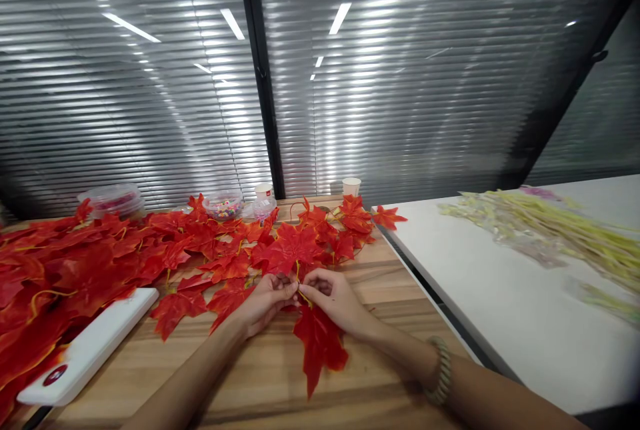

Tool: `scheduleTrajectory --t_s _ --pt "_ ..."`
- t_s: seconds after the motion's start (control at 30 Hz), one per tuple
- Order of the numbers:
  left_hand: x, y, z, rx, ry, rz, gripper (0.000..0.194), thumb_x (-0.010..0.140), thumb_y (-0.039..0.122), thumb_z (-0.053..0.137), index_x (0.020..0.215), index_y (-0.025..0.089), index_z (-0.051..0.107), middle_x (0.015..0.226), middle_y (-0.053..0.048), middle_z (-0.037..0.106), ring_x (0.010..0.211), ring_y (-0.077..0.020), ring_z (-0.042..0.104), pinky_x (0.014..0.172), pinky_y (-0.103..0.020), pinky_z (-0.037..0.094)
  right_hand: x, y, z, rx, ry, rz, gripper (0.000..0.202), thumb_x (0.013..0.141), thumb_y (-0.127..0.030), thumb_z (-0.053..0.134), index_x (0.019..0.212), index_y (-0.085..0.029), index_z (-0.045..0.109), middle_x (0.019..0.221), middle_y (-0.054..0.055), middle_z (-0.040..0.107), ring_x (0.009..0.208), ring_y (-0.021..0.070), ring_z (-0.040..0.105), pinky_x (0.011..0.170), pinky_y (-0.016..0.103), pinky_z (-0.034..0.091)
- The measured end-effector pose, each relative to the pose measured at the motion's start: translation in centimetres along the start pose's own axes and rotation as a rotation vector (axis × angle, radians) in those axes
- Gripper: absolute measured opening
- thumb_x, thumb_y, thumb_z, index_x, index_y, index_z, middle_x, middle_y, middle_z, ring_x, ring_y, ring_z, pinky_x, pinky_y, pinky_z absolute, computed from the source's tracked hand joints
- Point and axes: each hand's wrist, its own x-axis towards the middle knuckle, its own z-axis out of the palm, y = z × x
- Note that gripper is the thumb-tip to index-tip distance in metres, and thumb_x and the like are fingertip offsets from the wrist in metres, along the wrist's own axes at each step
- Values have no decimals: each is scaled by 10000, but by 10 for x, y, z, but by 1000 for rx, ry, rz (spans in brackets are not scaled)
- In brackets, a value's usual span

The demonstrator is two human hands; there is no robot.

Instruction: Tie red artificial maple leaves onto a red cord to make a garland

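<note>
Leaves [100, 273] across the left and back of the table [250, 387], cups [351, 187] behind them, second table [450, 257] to the right

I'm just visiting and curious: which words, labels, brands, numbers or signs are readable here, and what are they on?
No text can be read for certain.
Left paper cup: a small red mark, too small to read.
Right paper cup: any print is too faint and small to read.
Long white bar: a dark red oval near its lower end; any sign inside is too blurred to read.
</note>
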Motion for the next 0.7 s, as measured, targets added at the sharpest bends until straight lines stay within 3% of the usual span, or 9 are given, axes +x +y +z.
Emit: scheduleTrajectory --t_s 0.7 --pt "2 -2 -3 -8 -3 26 224 562 193 767 669 117 586 620 2 565 573 -82 542 564 -187 448 0 -1 0 6 11 1 168 730 -301 583 725 -133 583 707 26 596 642 121 543 616 245 436"
